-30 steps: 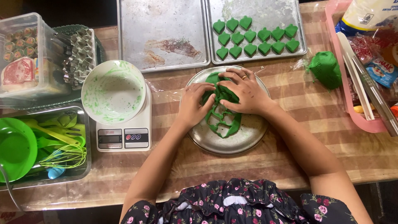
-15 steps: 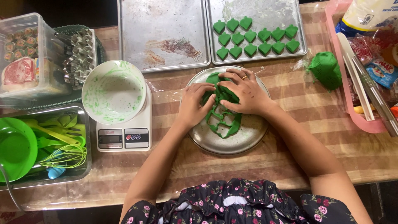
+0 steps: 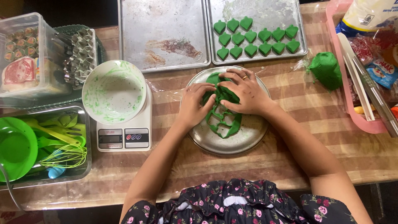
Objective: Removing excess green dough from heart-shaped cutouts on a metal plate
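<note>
A flat sheet of green dough (image 3: 224,120) with cut-out holes lies on a round metal plate (image 3: 248,139). My left hand (image 3: 194,103) and my right hand (image 3: 242,93) both press on the upper part of the dough, fingers bent and meeting over it. A ring shows on my right hand. Whether a cutter sits under the fingers is hidden. Behind the plate, a metal baking tray (image 3: 265,16) carries several green heart-shaped dough pieces (image 3: 257,37). A ball of green dough in plastic wrap (image 3: 325,70) rests to the right.
An empty stained baking tray (image 3: 163,33) lies at the back. A white bowl smeared with green (image 3: 114,91) stands on a kitchen scale (image 3: 122,137). On the left are a tub of green utensils (image 3: 45,145), metal cutters (image 3: 81,54) and a clear box (image 3: 25,58). A pink tray (image 3: 352,108) holds packets.
</note>
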